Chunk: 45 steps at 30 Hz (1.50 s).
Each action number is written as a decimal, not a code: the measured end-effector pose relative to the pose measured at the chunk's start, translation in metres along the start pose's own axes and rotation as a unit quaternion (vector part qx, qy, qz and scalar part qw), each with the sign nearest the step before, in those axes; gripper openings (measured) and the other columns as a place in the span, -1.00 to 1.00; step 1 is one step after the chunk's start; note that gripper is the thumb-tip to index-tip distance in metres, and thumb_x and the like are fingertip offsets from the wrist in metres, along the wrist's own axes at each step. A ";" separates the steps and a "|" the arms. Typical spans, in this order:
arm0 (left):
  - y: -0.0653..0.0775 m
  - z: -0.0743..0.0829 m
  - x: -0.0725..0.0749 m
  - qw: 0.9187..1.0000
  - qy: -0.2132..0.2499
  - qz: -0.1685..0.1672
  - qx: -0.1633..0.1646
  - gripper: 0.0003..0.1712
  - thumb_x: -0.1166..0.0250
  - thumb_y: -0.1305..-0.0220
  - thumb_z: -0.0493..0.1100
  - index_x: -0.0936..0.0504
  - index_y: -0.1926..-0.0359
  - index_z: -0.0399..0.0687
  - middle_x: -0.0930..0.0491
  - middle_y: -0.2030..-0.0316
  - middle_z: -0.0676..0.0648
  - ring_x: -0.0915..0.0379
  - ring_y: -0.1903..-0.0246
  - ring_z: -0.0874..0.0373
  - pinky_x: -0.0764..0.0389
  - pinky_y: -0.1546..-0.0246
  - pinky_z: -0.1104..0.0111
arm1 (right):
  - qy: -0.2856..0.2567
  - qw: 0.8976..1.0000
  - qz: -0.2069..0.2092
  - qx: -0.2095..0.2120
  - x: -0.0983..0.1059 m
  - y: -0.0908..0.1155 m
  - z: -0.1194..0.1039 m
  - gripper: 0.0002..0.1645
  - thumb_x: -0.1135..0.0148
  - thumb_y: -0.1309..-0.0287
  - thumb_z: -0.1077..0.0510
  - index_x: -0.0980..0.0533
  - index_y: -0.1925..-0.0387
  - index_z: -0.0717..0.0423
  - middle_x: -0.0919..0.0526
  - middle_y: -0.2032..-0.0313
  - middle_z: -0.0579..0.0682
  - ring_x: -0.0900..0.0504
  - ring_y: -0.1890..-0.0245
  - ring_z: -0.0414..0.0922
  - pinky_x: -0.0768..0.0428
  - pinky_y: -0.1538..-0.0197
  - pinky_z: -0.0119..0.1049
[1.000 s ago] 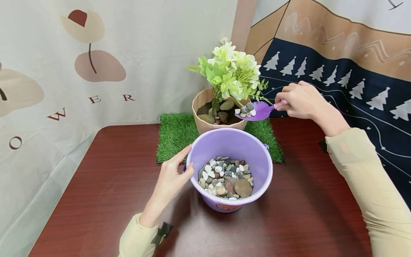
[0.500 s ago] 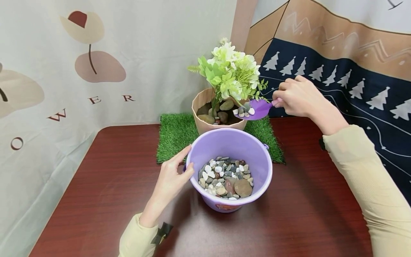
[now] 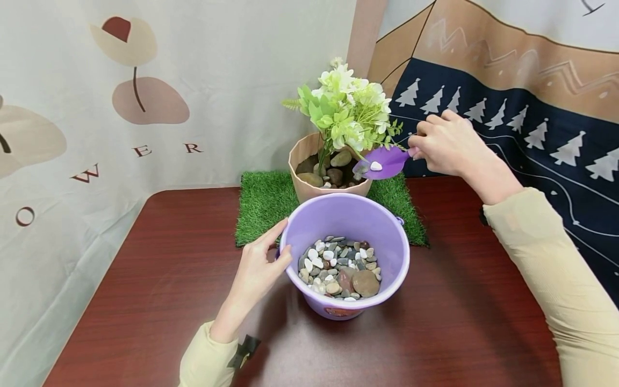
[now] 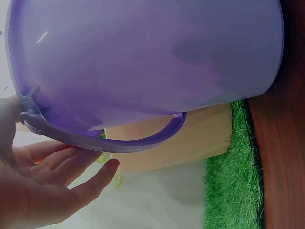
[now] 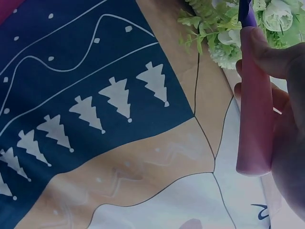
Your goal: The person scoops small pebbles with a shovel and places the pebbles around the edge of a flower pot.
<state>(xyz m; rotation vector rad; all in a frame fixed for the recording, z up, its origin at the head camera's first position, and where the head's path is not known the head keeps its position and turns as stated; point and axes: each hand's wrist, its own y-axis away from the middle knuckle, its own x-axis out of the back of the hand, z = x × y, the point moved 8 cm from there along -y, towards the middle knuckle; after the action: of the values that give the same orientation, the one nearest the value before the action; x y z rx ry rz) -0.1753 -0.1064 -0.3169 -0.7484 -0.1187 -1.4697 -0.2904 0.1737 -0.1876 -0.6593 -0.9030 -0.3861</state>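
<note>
My right hand point(image 3: 442, 141) grips the pink handle point(image 5: 256, 109) of a small purple trowel point(image 3: 393, 161). The trowel's blade tilts down over the right side of a pale flower pot point(image 3: 309, 188). One white pebble point(image 3: 375, 166) lies on the blade, and a blurred grey patch of pebbles shows at its tip. Inside the pot are larger stones point(image 3: 335, 176) and a plant with white flowers point(image 3: 345, 107). Fairly straight fingers of my left hand point(image 3: 256, 271) touch the left rim of a purple bucket point(image 3: 396, 242), near its handle point(image 4: 119, 144). Pebbles point(image 3: 338, 266) cover the bucket's bottom.
Pot and bucket stand close together, the bucket in front. A green turf mat point(image 3: 263, 209) lies under the pot on the dark red table point(image 3: 159, 279). Printed cloths hang behind, one with tree shapes point(image 3: 537, 134) at the right.
The trowel has moved slightly left and tipped, and most of its pebbles have left the blade over the pot. The left hand and bucket have stayed in place.
</note>
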 end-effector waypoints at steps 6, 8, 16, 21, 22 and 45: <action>0.001 0.000 -0.001 1.000 0.005 0.000 0.005 -0.39 -0.24 -0.04 -0.31 -0.42 -0.20 -0.15 -0.46 -0.14 -0.18 -0.63 0.22 -0.02 -0.62 0.45 0.60 | 0.015 1.000 -0.019 -0.008 0.000 -0.002 -0.002 -0.92 -0.24 0.03 0.20 -0.57 0.44 0.14 -0.58 0.42 0.15 -0.50 0.35 0.10 -0.35 0.38 -0.09; 0.001 -0.001 -0.001 1.000 0.008 0.000 0.008 -0.39 -0.24 -0.04 -0.32 -0.42 -0.20 -0.15 -0.46 -0.15 -0.18 -0.63 0.22 -0.03 -0.62 0.48 0.60 | 0.019 1.000 -0.021 -0.010 -0.001 -0.002 -0.003 -0.91 -0.25 0.05 0.21 -0.56 0.43 0.15 -0.58 0.41 0.15 -0.49 0.35 0.10 -0.35 0.37 -0.08; 0.001 -0.002 -0.002 1.000 0.013 -0.002 0.016 -0.39 -0.23 -0.05 -0.32 -0.41 -0.21 -0.13 -0.45 -0.15 -0.19 -0.63 0.23 -0.03 -0.61 0.51 0.60 | 0.061 0.997 0.039 0.004 0.006 -0.002 -0.014 -0.92 -0.20 0.07 0.26 -0.56 0.44 0.19 -0.55 0.42 0.18 -0.44 0.35 0.11 -0.37 0.34 -0.07; 0.001 -0.001 -0.003 1.000 0.016 -0.003 0.017 -0.39 -0.22 -0.06 -0.31 -0.41 -0.21 -0.12 -0.45 -0.15 -0.20 -0.63 0.24 -0.03 -0.63 0.50 0.58 | 0.100 0.989 0.105 0.023 0.014 0.001 -0.025 -0.93 -0.10 0.14 0.37 -0.51 0.51 0.24 -0.50 0.46 0.19 -0.42 0.36 0.13 -0.37 0.35 -0.06; 0.001 -0.001 -0.003 1.000 0.014 -0.003 0.016 -0.39 -0.22 -0.06 -0.31 -0.41 -0.21 -0.13 -0.46 -0.15 -0.20 -0.63 0.24 -0.03 -0.63 0.50 0.57 | 0.104 0.988 0.116 0.022 0.016 0.002 -0.027 -0.93 -0.08 0.13 0.39 -0.49 0.53 0.25 -0.49 0.47 0.19 -0.42 0.37 0.13 -0.37 0.36 -0.06; 0.001 0.002 -0.002 1.000 0.005 0.006 -0.005 -0.41 -0.23 -0.04 -0.31 -0.43 -0.18 -0.18 -0.48 -0.12 -0.21 -0.63 0.24 -0.03 -0.64 0.43 0.56 | 0.102 0.966 0.158 0.177 0.047 0.034 -0.124 -0.61 0.38 -0.25 0.37 -0.45 0.36 0.25 -0.49 0.39 0.10 -0.37 0.37 0.02 -0.35 0.27 -0.16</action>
<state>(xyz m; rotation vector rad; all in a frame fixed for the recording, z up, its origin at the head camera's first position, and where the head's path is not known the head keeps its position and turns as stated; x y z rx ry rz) -0.1741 -0.1038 -0.3164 -0.7485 -0.0992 -1.4630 -0.1705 0.1138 -0.2162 -0.4149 -0.6345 -0.0016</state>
